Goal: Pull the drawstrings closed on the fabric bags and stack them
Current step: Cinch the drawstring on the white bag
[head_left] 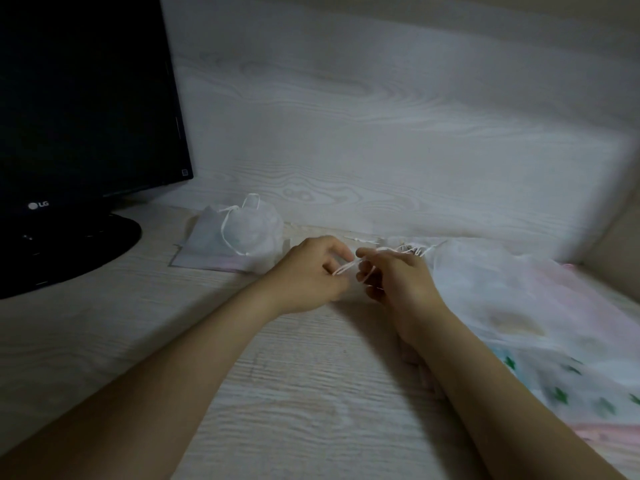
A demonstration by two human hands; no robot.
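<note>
Sheer cloth bag (485,282), wood-grain desk (311,393)

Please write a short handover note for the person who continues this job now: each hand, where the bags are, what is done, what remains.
Hands: the left hand pinches the white drawstring; the right hand holds the same cord, looped at its fingers.
The cord runs to the sheer white bag on the right of the desk; its mouth looks gathered, how fully I cannot tell. More fabric, pink and green-printed, lies under it.
Done: a stack of bags with drawn cords lies beside the monitor.
Left: finish this pull, stack the bag, then the rest.
</note>
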